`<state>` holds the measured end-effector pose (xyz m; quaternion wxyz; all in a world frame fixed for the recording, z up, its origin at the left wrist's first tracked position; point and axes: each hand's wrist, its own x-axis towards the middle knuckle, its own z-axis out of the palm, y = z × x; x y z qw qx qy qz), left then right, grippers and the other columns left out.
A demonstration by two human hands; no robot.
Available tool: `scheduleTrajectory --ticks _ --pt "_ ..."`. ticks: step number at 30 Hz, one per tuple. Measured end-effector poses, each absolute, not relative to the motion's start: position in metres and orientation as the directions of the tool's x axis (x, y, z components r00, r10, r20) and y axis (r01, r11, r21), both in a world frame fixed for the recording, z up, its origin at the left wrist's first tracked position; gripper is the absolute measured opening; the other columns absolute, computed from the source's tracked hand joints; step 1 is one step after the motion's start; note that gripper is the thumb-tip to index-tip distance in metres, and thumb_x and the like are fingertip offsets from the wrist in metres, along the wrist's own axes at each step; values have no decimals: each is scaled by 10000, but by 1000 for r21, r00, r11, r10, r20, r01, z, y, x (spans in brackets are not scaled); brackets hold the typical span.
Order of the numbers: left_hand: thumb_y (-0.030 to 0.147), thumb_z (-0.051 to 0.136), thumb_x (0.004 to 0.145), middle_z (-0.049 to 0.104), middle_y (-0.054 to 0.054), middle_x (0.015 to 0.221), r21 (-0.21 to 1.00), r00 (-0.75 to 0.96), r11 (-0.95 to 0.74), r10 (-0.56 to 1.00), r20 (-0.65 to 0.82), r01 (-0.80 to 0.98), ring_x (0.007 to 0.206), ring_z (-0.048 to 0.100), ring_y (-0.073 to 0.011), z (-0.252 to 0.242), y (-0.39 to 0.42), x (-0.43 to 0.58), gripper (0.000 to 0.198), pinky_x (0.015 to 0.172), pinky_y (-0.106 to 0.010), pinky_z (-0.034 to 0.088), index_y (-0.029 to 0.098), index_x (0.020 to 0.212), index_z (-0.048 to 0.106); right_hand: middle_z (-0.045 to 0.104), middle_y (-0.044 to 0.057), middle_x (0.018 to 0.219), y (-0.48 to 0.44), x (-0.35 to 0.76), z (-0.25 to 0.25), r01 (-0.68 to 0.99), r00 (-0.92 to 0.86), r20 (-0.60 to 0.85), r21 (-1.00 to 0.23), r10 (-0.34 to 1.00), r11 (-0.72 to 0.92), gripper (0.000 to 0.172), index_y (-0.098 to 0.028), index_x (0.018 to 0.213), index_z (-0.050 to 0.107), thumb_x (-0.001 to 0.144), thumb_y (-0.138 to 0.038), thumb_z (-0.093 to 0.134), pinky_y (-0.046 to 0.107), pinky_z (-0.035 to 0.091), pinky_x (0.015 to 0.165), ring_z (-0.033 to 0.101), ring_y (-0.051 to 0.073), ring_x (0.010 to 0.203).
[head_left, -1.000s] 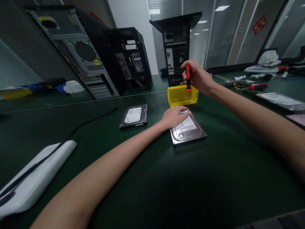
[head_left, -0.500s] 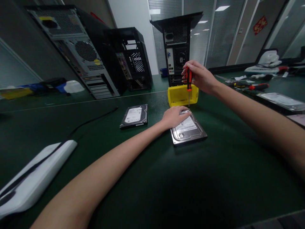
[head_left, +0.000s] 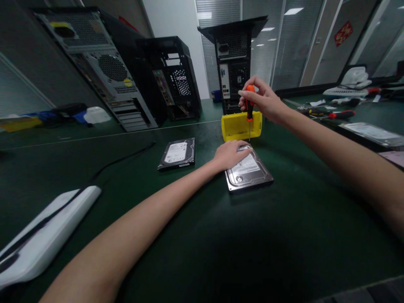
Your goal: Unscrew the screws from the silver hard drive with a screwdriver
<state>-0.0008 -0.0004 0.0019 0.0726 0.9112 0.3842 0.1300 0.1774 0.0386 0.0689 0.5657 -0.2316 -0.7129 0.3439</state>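
Glass partitions with blinds and a pale wall stand behind a dark green tabletop. At the far left of it lies a blurred heap of yellow, blue and black things, and nearer the person a long white object with a black cable running across it. Next comes a large computer tower, its grey back panel facing out, then a smaller black case beside it. In front of that case a labelled black drive lies flat.

Further right, the person's left hand is spread, palm down, over the far left part of a silver hard drive, which lies flat on the tabletop. Just beyond the drive sits a yellow bin, in front of a third tower. The right hand has its fingers curled around the handle of an orange-and-black screwdriver, held upright with its tip at the drive's far right corner; whether the tip touches is too small to tell. Well to the right lie hand tools and a flat silver piece.
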Motion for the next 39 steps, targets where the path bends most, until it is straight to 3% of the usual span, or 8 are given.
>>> scheduleTrajectory --ticks 7,13,28,39 --pt "553 310 905 605 -74 1264 247 679 -698 714 172 672 1123 557 -252 3 0 -2 559 906 -376 450 201 1250 575 502 -32 670 45 181 65 28 -244 661 -727 710 686 351 -241 919 531 771 -546 625 312 539 703 565 122 672" --pt "561 315 902 601 -66 1274 254 670 -689 722 171 678 1138 549 -245 4 -1 -2 561 907 -362 447 206 1253 570 533 -11 688 46 184 69 17 -275 602 -776 750 630 378 -226 899 525 833 -597 490 360 535 733 563 140 659" --pt "560 318 905 609 -66 1257 256 672 -693 719 176 674 1124 557 -243 2 1 -2 547 911 -363 446 213 1238 580 600 1 738 38 191 72 47 -257 587 -786 768 616 364 -227 840 500 755 -552 640 339 537 723 607 148 707" --pt "554 317 904 608 -67 1259 259 676 -694 717 169 672 1122 557 -249 3 -1 -1 547 901 -369 449 211 1239 580 481 -32 586 57 189 61 2 -238 615 -773 751 634 433 -234 819 456 798 -665 489 366 522 707 566 147 617"
